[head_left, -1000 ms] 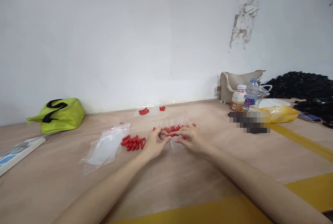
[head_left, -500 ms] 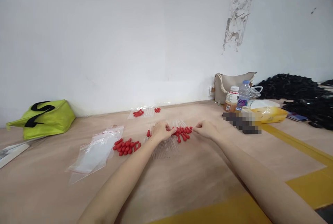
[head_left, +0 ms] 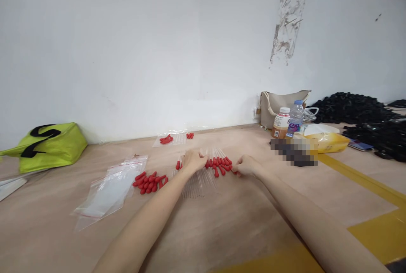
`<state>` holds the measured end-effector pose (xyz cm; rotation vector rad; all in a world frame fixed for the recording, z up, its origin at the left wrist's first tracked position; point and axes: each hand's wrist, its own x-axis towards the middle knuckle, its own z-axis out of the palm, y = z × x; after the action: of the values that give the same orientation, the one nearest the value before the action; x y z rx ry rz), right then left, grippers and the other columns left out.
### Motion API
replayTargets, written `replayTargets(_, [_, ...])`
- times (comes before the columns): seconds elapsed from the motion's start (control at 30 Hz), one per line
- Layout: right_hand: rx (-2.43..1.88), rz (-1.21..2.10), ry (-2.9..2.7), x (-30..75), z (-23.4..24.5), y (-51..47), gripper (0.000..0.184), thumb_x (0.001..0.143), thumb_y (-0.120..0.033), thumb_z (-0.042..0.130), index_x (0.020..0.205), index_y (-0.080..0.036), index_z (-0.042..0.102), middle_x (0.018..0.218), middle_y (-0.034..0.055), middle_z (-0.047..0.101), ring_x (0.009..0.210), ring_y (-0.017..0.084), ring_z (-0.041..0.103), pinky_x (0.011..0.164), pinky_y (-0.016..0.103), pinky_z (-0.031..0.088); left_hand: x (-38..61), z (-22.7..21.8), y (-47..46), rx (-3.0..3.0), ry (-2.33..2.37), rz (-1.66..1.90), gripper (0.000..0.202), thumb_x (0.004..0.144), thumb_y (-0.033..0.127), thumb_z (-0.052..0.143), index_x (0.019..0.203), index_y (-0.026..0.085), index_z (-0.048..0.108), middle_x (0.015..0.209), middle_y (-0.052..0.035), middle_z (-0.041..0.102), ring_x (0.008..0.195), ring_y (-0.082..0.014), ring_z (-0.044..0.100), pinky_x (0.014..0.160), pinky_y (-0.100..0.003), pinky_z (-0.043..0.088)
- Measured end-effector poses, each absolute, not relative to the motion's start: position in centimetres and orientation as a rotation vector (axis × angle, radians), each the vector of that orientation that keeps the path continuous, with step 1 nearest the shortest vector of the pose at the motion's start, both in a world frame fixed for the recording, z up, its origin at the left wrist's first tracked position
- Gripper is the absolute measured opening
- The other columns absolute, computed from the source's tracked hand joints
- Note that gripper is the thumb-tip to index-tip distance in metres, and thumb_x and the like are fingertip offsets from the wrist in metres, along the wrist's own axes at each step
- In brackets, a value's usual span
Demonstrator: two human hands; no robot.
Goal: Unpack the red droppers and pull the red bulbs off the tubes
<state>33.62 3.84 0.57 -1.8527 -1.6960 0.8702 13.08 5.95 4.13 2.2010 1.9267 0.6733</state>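
Observation:
Red rubber bulbs (head_left: 223, 161) lie in rows at the middle of the table, on thin clear tubes (head_left: 199, 183) fanned out beneath them. Across these tubes rests my left hand (head_left: 193, 161), fingers bent and closed, its fingertips near the left end of the row; what they grip is hidden. My right hand (head_left: 246, 166) is at the row's right end, thumb and finger pinched on a red bulb at the edge. Left of my left forearm is a loose pile of red bulbs (head_left: 147, 183).
Clear zip bags (head_left: 111, 188) lie left of the pile. Behind, another clear bag (head_left: 178, 139) carries red bulbs. A yellow-green bag (head_left: 52, 146) stands far left. At right are bottles (head_left: 281, 122), a beige bag (head_left: 268, 106), a yellow tissue pack (head_left: 333, 142) and black heaps (head_left: 349, 108).
My right hand has moved slightly nearer to me along the row's right end. My left hand stays over the tubes. The whole view has shifted a little.

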Motion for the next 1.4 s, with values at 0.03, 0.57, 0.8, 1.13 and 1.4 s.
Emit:
replayTargets(0.03, [-1.856, 0.87, -1.692, 33.5, 0.6, 3.8, 0.013, 0.058, -0.026, 0.062, 0.051, -0.015, 0.064, 0.048, 0.0017, 0.062, 0.046, 0.01, 0.052, 0.042, 0.018, 0.034, 12.8, 4.2, 5.6, 2.205, 1.918, 0.705, 0.033, 0.07, 0.041, 0.052, 0.046, 0.018, 0.057, 0.05, -0.0049, 0.059, 0.065, -0.0223, 0.058, 0.066, -0.032, 0.037])
replayTargets(0.57, [-1.835, 0.812, -1.742, 33.1, -0.6, 4.5, 0.035, 0.071, -0.045, 0.056, 0.056, -0.014, 0.064, 0.045, -0.0009, 0.055, 0.038, 0.007, 0.042, 0.042, 0.019, 0.029, 2.2, 2.5, -4.0, 2.548, 1.526, 1.205, 0.023, 0.079, 0.036, 0.05, 0.067, 0.02, 0.06, 0.077, -0.0029, 0.055, 0.076, -0.017, 0.051, 0.07, -0.031, 0.04])
replayTargets(0.8, [-1.802, 0.768, -1.755, 32.9, -0.2, 4.2, 0.037, 0.078, -0.039, 0.049, 0.054, -0.014, 0.061, 0.047, 0.0017, 0.058, 0.042, 0.009, 0.047, 0.046, 0.02, 0.033, 1.3, 0.8, -4.7, 2.69, 1.471, 1.323, 0.013, 0.076, 0.03, 0.055, 0.071, 0.02, 0.061, 0.08, -0.0037, 0.056, 0.081, -0.0183, 0.052, 0.082, -0.037, 0.039])
replayTargets(1.13, [-1.003, -0.127, -2.06, 27.6, 1.2, -0.9, 0.026, 0.081, -0.042, 0.049, 0.092, -0.023, 0.064, 0.095, 0.0048, 0.063, 0.09, 0.017, 0.052, 0.087, 0.034, 0.026, 1.6, 0.2, -4.7, 2.851, 1.493, 1.345, 0.011, 0.075, 0.029, 0.057, 0.071, 0.02, 0.061, 0.08, -0.003, 0.059, 0.08, -0.0177, 0.053, 0.077, -0.034, 0.037])
replayTargets(1.4, [-0.806, -0.38, -2.204, 24.6, -0.7, -1.9, 0.021, 0.085, -0.036, 0.047, 0.097, -0.027, 0.062, 0.077, 0.0001, 0.064, 0.081, 0.015, 0.049, 0.087, 0.039, 0.018, 1.9, 0.2, -5.0, 2.93, 1.353, 1.395, 0.008, 0.076, 0.026, 0.057, 0.073, 0.019, 0.06, 0.078, -0.0028, 0.06, 0.078, -0.0168, 0.053, 0.073, -0.032, 0.037])
